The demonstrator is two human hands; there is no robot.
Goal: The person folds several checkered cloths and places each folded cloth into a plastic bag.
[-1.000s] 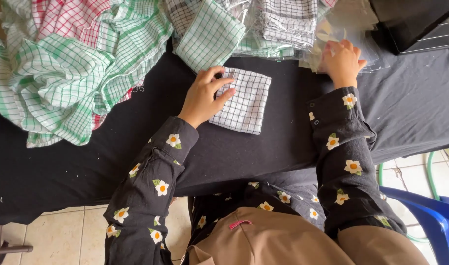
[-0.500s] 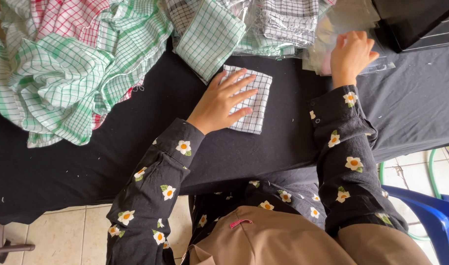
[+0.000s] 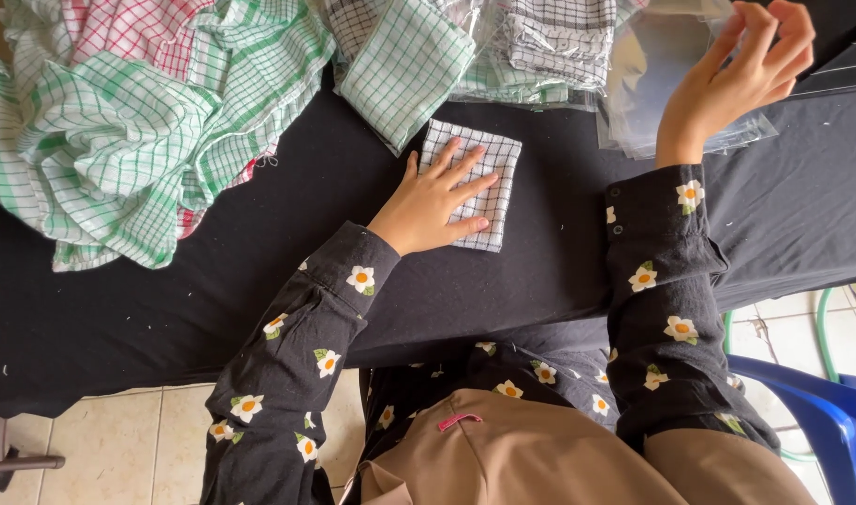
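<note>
Two hands work over a bench [image 3: 559,281] draped in black cloth. The left hand [image 3: 433,201] lies flat, fingers [image 3: 465,168] spread open and gripping nothing, pressing down on a small folded cloth [image 3: 489,187] of white with a fine dark check. That cloth sits near the middle of the bench, a little toward the far edge, its long axis running from the near edge toward the far one; the palm covers its left half and the fingers point across it toward the far right corner. The right hand [image 3: 741,79] is raised over the far right part of the bench, its fingers pinching the edge of a clear plastic bag [image 3: 648,65] that rises from a stack of clear bags [image 3: 727,140] lying beneath it. So the folded cloth lies to the left of the bag and nearer the person, well apart from the right hand but directly under the left, which is plainly the nearer of the two. Just beyond the folded cloth, along the far edge, lie green-checked folded cloths [image 3: 405,61] and a row of wrapped cloth packets [image 3: 550,42], flat rectangles in shiny film showing dark check. A loose heap of green and red checked fabric [image 3: 138,122] fills the far left corner. No labels or signs show on any packet.
</note>
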